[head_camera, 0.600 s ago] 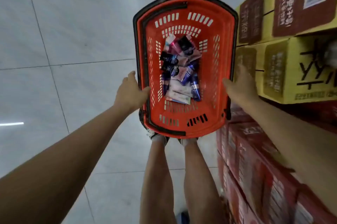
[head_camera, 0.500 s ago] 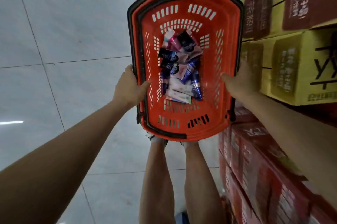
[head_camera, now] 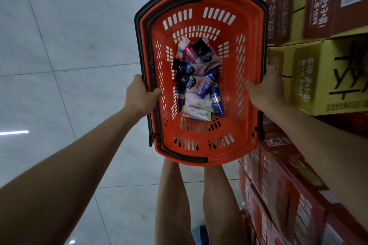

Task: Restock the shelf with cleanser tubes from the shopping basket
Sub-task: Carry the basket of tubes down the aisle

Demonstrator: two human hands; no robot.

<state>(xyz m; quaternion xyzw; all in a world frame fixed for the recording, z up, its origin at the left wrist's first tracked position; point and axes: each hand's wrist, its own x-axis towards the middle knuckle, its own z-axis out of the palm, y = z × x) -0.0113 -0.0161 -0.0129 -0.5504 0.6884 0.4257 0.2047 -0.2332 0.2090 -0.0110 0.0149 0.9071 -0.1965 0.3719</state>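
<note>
From seven o'clock my left arm reaches straight out, left hand (head_camera: 140, 95) curled over the rim of the orange shopping basket (head_camera: 201, 149), thumb inside. The cleanser tubes (head_camera: 196, 79) lie heaped on its floor at centre. At three o'clock my right hand (head_camera: 262, 90) grips the opposite rim, beside stacked yellow cartons (head_camera: 322, 77).

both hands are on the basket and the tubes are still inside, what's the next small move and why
Probably set the orange basket down somewhere steady. The left hand and right hand each grip a side rim, so neither is free to pick a tube. The cleanser tubes all lie loose in the bottom, and no shelf space shows here, only stacked cartons on the right.
</note>
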